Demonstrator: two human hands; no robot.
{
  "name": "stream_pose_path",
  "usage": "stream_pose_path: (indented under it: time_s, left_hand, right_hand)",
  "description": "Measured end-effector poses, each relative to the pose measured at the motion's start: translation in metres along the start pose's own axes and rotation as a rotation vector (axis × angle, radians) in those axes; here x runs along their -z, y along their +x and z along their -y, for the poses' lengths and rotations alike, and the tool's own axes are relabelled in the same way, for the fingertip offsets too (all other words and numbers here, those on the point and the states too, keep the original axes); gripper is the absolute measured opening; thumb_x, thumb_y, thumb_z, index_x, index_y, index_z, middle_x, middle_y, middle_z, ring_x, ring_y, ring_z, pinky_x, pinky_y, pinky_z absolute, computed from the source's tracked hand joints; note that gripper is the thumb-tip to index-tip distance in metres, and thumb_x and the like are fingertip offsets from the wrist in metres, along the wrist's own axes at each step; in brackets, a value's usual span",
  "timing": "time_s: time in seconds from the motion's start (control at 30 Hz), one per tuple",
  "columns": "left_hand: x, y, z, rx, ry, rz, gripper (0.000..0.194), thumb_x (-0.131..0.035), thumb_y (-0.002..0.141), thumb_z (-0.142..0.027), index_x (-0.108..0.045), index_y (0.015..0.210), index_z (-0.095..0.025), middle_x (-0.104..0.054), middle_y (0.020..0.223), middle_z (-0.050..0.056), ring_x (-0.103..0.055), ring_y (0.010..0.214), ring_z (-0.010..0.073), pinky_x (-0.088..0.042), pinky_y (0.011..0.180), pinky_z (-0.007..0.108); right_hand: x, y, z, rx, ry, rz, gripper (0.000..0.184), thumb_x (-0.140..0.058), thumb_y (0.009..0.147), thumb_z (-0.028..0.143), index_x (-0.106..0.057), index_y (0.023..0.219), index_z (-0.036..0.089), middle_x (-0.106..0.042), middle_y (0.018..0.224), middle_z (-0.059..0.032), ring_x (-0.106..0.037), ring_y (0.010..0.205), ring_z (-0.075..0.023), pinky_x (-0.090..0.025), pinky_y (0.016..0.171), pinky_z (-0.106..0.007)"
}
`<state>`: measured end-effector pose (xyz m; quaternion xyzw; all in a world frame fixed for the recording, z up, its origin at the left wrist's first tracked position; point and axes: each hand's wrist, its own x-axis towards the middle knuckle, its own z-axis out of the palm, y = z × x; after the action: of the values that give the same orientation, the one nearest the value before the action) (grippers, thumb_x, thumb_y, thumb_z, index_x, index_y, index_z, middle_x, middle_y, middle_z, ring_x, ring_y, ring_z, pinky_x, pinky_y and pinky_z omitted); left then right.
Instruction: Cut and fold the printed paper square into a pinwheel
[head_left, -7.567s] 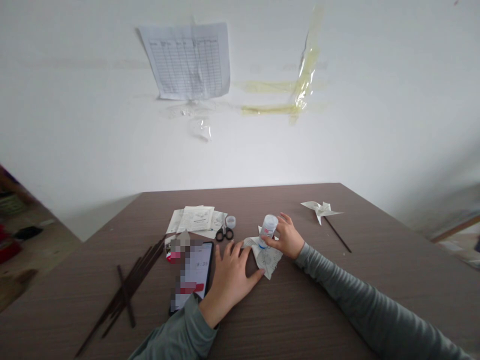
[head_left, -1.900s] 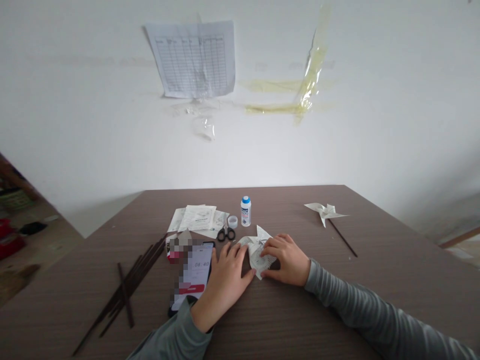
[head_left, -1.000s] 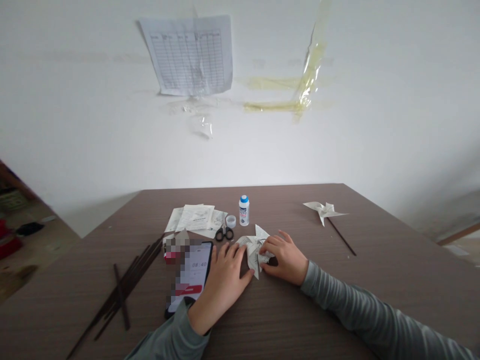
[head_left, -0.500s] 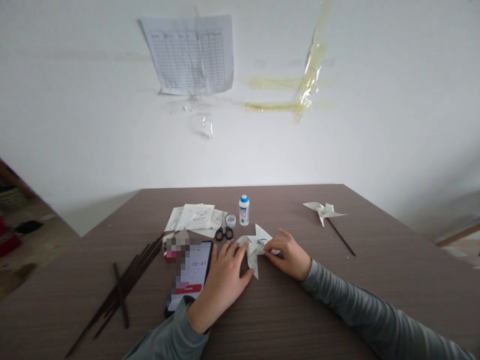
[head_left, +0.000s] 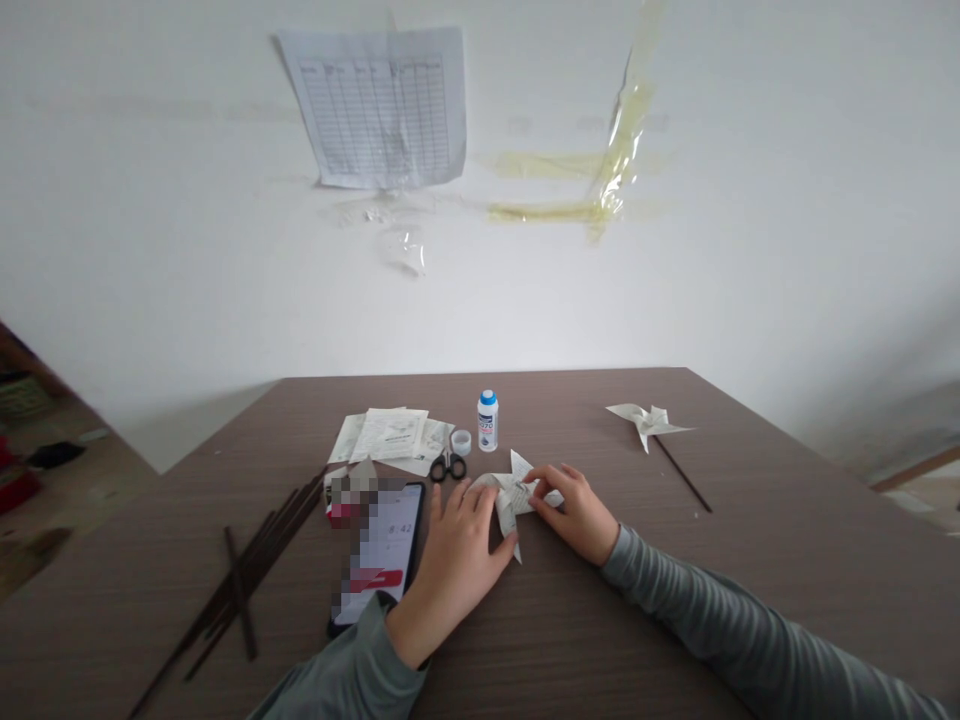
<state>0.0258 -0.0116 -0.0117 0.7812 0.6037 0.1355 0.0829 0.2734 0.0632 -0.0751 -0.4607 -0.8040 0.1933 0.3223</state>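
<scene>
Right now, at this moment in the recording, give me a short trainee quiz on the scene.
1. True or false: the white bottle with the blue cap stands upright on the table.
2. What do the left hand and the right hand both touch? A) the scissors B) the folded printed paper C) the phone
3. Fill in the blank: the paper pinwheel on its dark stick lies beyond and to the ____ of the right hand.

Key: 1 true; 2 B; 3 right.
</scene>
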Motion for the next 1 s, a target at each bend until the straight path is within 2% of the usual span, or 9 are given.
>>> stream_pose_path:
  time_s: [0.13, 0.27, 0.37, 0.5, 0.63, 0.83, 1.0]
  left_hand:
    - [-0.003, 0.002, -0.003, 0.016, 0.012, 0.018, 0.067, -0.090, 0.107, -0.031, -0.081, 0.173, -0.035, -0.084, 0.180, 0.013, -0.065, 0.181, 0.0538, -0.038, 0.161, 0.084]
    - [-0.004, 0.001, -0.005, 0.000, 0.046, -0.013, 0.072, -0.089, 0.108, -0.028, -0.078, 0.179, -0.031, -0.085, 0.176, 0.016, -0.069, 0.177, 0.0531, -0.041, 0.158, 0.087]
    - [-0.004, 0.000, -0.007, -0.001, 0.077, -0.035, 0.072, -0.088, 0.109, -0.025, -0.078, 0.180, -0.028, -0.086, 0.172, 0.016, -0.071, 0.173, 0.0504, -0.042, 0.157, 0.085]
    - [-0.002, 0.002, -0.010, 0.006, 0.074, -0.025, 0.073, -0.088, 0.108, -0.026, -0.080, 0.181, -0.031, -0.086, 0.170, 0.016, -0.071, 0.171, 0.0502, -0.042, 0.156, 0.085]
    - [0.004, 0.003, -0.014, 0.028, 0.057, 0.012, 0.072, -0.087, 0.109, -0.029, -0.082, 0.180, -0.033, -0.083, 0.172, 0.017, -0.068, 0.173, 0.0502, -0.038, 0.157, 0.085]
    - [0.008, 0.002, -0.017, 0.033, 0.043, 0.023, 0.064, -0.087, 0.109, -0.029, -0.088, 0.172, -0.037, -0.083, 0.173, 0.015, -0.065, 0.175, 0.0508, -0.035, 0.158, 0.086]
    - [0.009, 0.002, -0.019, 0.039, 0.044, 0.053, 0.060, -0.085, 0.110, -0.030, -0.092, 0.168, -0.038, -0.080, 0.178, 0.015, -0.063, 0.178, 0.0510, -0.032, 0.159, 0.085]
  right_hand:
    - [0.003, -0.001, 0.004, 0.018, -0.073, 0.013, 0.023, -0.079, 0.115, 0.027, -0.095, 0.130, 0.035, -0.097, 0.111, -0.0051, -0.096, 0.114, -0.0366, -0.048, 0.152, -0.080]
    - [0.004, -0.003, 0.004, 0.075, -0.152, -0.002, 0.024, -0.075, 0.119, 0.029, -0.098, 0.123, 0.036, -0.098, 0.114, -0.0055, -0.095, 0.114, -0.0363, -0.051, 0.149, -0.080]
    - [0.003, -0.004, 0.004, 0.121, -0.196, -0.013, 0.027, -0.072, 0.124, 0.033, -0.099, 0.125, 0.034, -0.099, 0.114, -0.0070, -0.094, 0.114, -0.0350, -0.053, 0.146, -0.080]
    - [0.003, -0.004, 0.004, 0.136, -0.237, -0.010, 0.031, -0.070, 0.127, 0.033, -0.101, 0.125, 0.032, -0.099, 0.113, -0.0094, -0.094, 0.113, -0.0351, -0.055, 0.145, -0.079]
    - [0.002, -0.003, 0.005, 0.144, -0.257, -0.022, 0.029, -0.073, 0.124, 0.030, -0.101, 0.121, 0.037, -0.099, 0.113, -0.0078, -0.095, 0.113, -0.0367, -0.058, 0.144, -0.076]
    - [0.003, -0.003, 0.009, 0.097, -0.265, 0.016, 0.028, -0.075, 0.120, 0.025, -0.101, 0.119, 0.037, -0.099, 0.116, -0.0089, -0.095, 0.119, -0.0397, -0.055, 0.146, -0.083]
    - [0.004, -0.003, 0.012, 0.077, -0.268, 0.027, 0.028, -0.076, 0.120, 0.024, -0.101, 0.118, 0.037, -0.099, 0.117, -0.0094, -0.095, 0.120, -0.0399, -0.055, 0.146, -0.082]
